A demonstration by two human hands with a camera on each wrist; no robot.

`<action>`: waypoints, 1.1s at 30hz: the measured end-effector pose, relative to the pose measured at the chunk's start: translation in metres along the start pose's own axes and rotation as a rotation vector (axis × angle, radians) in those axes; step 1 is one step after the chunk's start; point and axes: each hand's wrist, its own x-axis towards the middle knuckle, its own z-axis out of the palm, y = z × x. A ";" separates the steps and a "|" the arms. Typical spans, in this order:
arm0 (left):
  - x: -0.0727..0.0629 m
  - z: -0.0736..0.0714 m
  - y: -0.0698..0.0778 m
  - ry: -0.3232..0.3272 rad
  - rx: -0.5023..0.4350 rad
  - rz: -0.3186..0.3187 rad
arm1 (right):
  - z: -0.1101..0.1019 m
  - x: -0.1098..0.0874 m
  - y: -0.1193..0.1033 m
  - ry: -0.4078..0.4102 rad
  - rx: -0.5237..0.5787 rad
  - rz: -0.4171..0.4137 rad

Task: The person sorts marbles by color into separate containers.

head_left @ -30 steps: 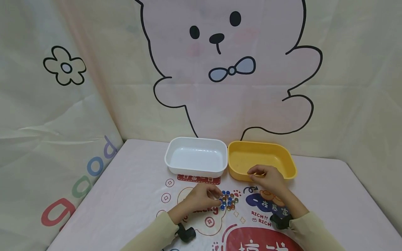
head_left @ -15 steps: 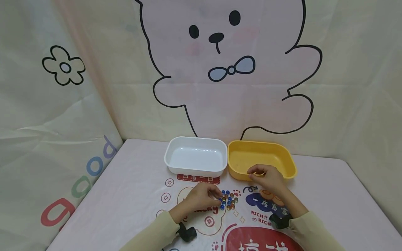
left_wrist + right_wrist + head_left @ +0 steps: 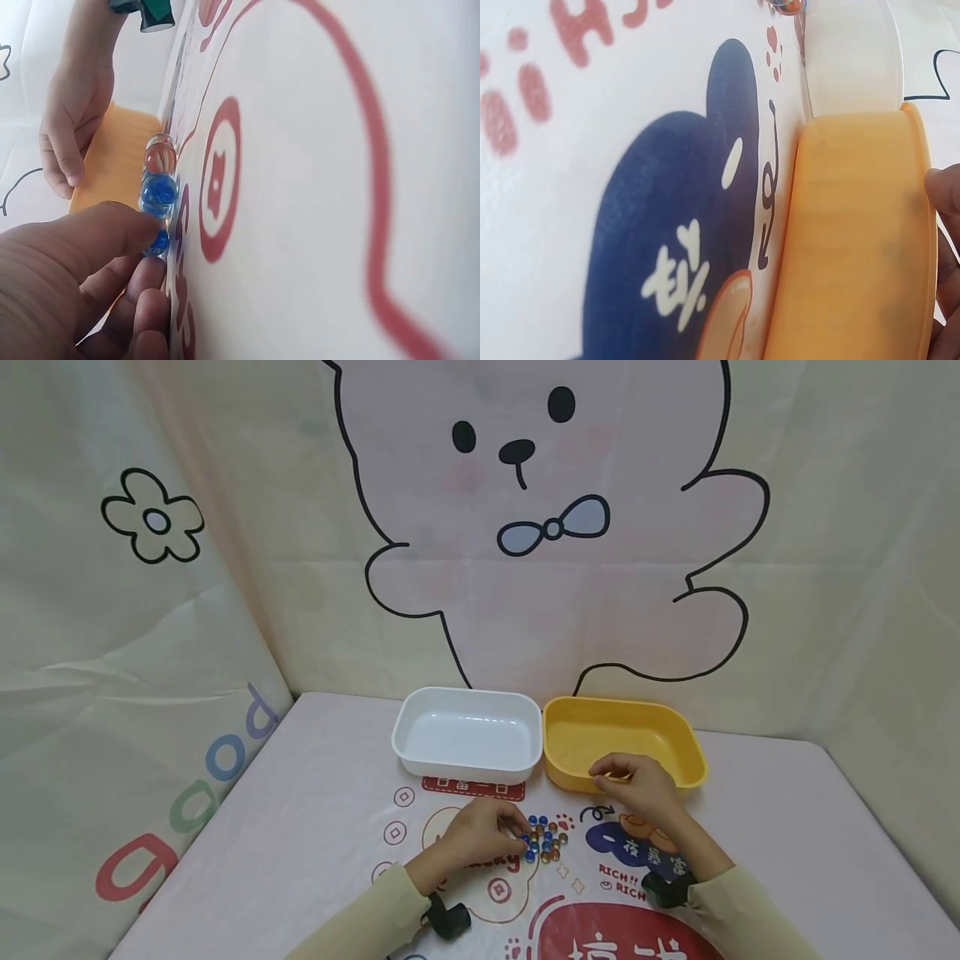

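Observation:
My left hand [image 3: 483,833] is low at the left edge of a cluster of glass marbles [image 3: 547,839], blue and amber-brown ones. In the left wrist view its thumb and forefinger pinch a blue marble [image 3: 157,243] close to the tabletop; another blue marble [image 3: 159,189] and a clear one with red swirls [image 3: 159,157] line up beyond. Over the front rim of the yellow tray [image 3: 622,722] my right hand [image 3: 641,785] hovers, fingers loosely bent, with a gap between thumb and forefinger and nothing visible there. Its thumb [image 3: 946,187] is right at the rim; contact is unclear.
A white tray [image 3: 468,693] stands at the back of the table, side by side with the yellow one. Beneath everything lies a printed tablecloth [image 3: 322,827]. Behind the trays hangs a cloth [image 3: 480,610] with a bear drawing. Each wrist carries a small black camera [image 3: 447,918].

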 end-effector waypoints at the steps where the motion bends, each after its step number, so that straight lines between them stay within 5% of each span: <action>1: 0.000 0.000 0.000 0.000 0.001 -0.001 | 0.000 0.000 0.000 0.000 -0.002 0.002; 19: -0.001 -0.004 0.002 -0.015 -0.027 0.002 | 0.000 0.000 -0.002 -0.002 -0.005 0.005; 33: 0.004 -0.031 0.011 0.031 -0.062 0.114 | -0.001 0.000 -0.002 -0.001 -0.017 0.008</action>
